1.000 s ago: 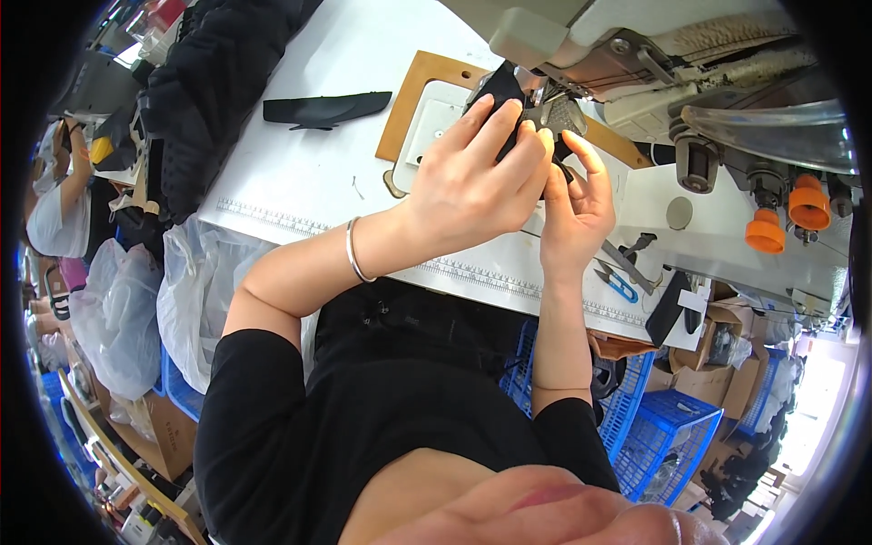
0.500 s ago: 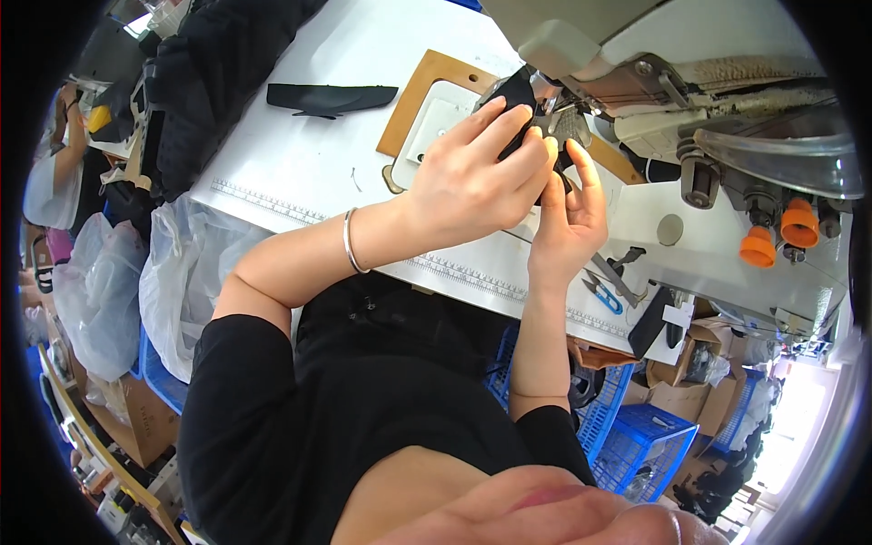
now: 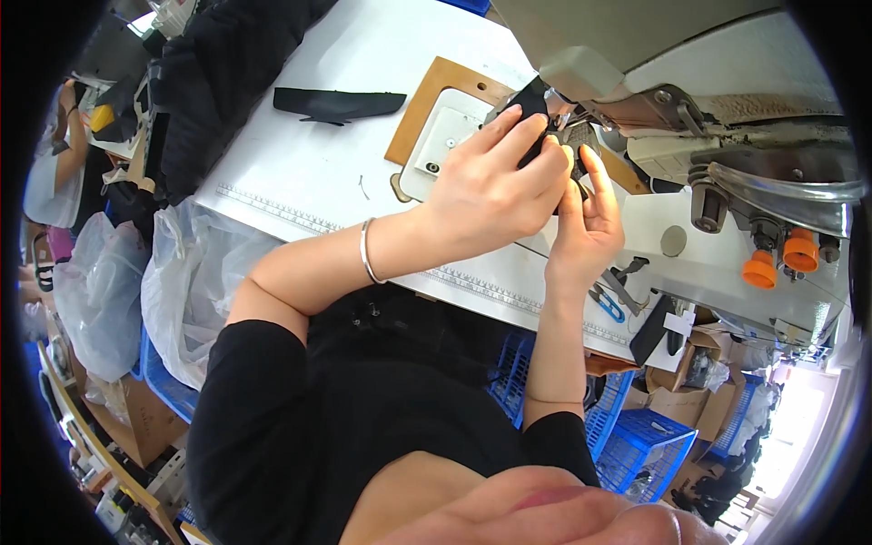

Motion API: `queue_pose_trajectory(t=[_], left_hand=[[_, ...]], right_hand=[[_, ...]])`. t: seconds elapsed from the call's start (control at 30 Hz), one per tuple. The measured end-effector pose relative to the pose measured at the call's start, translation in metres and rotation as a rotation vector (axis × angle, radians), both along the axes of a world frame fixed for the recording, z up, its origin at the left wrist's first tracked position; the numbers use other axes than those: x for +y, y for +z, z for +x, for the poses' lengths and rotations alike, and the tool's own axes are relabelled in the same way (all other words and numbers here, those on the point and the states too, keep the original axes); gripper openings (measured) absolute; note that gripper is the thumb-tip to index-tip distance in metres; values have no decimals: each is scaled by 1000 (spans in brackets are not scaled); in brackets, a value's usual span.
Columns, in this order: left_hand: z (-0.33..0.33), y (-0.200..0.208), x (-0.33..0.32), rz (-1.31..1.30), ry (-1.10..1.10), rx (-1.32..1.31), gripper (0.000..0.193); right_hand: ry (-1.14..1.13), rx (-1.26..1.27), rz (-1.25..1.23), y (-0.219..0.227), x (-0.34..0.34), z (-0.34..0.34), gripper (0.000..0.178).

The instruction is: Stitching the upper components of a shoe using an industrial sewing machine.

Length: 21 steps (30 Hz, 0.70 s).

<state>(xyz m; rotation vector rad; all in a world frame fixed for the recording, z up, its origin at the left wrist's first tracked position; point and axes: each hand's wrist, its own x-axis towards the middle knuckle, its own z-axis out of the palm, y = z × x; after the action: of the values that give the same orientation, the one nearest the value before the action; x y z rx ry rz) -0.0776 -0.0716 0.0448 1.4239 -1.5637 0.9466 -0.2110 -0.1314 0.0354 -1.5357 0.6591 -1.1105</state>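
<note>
A small piece of black fabric [image 3: 530, 102] lies under the needle area of a sewing machine [image 3: 581, 73]. My left hand [image 3: 495, 182] is closed on it, fingertips pressing it from above close to the presser foot. Beside it, my right hand [image 3: 589, 218] pinches the fabric's near edge between thumb and fingers; the hands almost touch. Much of the fabric is hidden behind my fingers. Farther left on the white table [image 3: 318, 173] rests a flat, long black cut piece [image 3: 339, 104].
A tan board [image 3: 411, 118] frames the machine's white plate. Blue thread snips [image 3: 607, 304] lie near the table's right front edge. Black cloth [image 3: 213, 82] is heaped at the far left, plastic bags [image 3: 186, 291] below it. Orange knobs [image 3: 759, 270] sit at right; blue crates [image 3: 645, 450] stand below.
The view has shifted slightly, so most things sit a little farther right and lower. Both hands keep hold of the black fabric at the machine, with little change in their grip.
</note>
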Motion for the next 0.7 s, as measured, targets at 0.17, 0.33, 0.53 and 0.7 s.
queue_pose_trajectory(t=[0.17, 0.33, 0.53, 0.7], left_hand=[[0, 5, -4, -3, 21, -3, 31], [-15, 12, 2, 112, 135, -120, 27], [-46, 12, -7, 163, 461, -249, 21], [-53, 10, -14, 142, 590, -364, 17]], right_hand=[[6, 13, -15, 4, -4, 1, 46], [-7, 121, -142, 22, -13, -6, 33], [-6, 280, -403, 32, -37, -13, 28], [42, 314, -466, 35, -47, -19, 26]])
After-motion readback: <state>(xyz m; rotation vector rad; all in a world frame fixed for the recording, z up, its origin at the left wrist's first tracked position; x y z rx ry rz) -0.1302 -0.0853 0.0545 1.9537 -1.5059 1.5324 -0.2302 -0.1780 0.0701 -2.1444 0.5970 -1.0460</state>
